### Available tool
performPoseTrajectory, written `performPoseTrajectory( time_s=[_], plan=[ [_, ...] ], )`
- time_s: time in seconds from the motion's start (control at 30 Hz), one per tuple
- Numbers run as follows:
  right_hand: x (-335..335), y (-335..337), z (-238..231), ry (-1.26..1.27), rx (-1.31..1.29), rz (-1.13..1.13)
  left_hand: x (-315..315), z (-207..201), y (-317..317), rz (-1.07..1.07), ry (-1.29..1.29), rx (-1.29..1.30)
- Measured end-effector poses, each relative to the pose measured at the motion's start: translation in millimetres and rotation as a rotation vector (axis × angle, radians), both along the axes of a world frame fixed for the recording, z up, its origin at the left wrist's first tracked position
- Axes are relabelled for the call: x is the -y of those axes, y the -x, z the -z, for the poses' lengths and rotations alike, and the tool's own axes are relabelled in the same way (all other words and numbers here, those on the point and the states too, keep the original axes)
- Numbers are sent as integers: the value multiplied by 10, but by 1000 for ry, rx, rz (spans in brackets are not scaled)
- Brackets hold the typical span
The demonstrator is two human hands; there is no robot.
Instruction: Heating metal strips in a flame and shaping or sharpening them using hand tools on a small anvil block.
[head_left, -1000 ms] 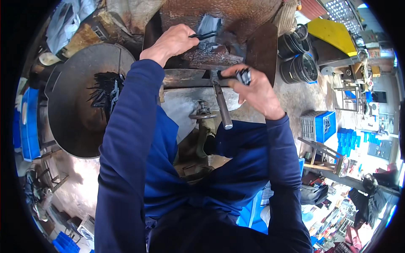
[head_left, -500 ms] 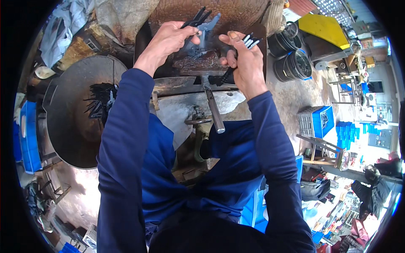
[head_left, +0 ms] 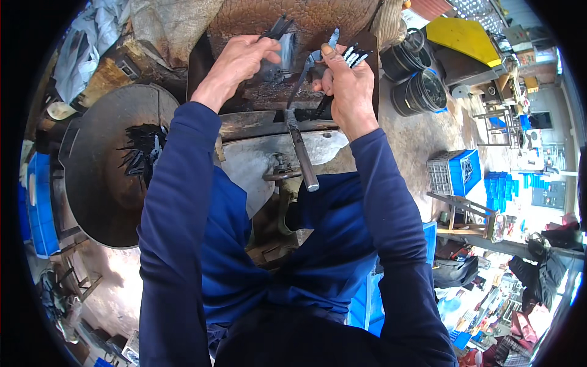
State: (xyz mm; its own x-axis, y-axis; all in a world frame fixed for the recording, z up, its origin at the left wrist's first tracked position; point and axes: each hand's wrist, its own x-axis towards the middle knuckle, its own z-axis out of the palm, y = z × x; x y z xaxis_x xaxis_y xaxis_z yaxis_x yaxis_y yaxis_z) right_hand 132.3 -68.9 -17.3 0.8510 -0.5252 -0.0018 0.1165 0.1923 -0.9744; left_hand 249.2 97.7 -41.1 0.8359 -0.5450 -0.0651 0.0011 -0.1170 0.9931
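Observation:
My left hand [head_left: 239, 61] grips a bunch of thin dark metal pieces [head_left: 276, 27] over a rusty metal work block [head_left: 269, 92]. My right hand [head_left: 347, 85] holds a pair of pliers [head_left: 312, 61] together with several small dark pieces with pale tips [head_left: 353, 55]. Between my forearms a metal bar handle [head_left: 302, 153] sticks out from the bench edge toward me. Both arms are in dark blue sleeves.
A large round dark pan [head_left: 116, 165] holding a pile of dark metal pieces [head_left: 143, 150] sits at my left. Black buckets [head_left: 422, 92] stand at the upper right, with a blue crate [head_left: 465, 171] and a grey basket beyond. Blue crates [head_left: 36, 202] line the far left.
Both hands have moved up and away from me over the work block. The right hand has let go of the bar handle and now holds pliers and small pieces higher.

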Motion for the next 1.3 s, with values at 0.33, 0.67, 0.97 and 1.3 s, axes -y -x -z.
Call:
performPoseTrajectory(
  time_s=[0.33, 0.67, 0.97, 1.3],
  plan=[
    [160, 87, -22, -108, 35, -86, -93, 463, -318, 121, -385, 41],
    [305, 117, -68, -287, 52, -37, -165, 573, -367, 187, -398, 151],
    [326, 113, -59, -356, -12, -4, -164, 380, -216, 210, -567, 541],
    [380, 230, -17, -344, -20, -144, -181, 211, -205, 143, -567, 592]
  ],
)
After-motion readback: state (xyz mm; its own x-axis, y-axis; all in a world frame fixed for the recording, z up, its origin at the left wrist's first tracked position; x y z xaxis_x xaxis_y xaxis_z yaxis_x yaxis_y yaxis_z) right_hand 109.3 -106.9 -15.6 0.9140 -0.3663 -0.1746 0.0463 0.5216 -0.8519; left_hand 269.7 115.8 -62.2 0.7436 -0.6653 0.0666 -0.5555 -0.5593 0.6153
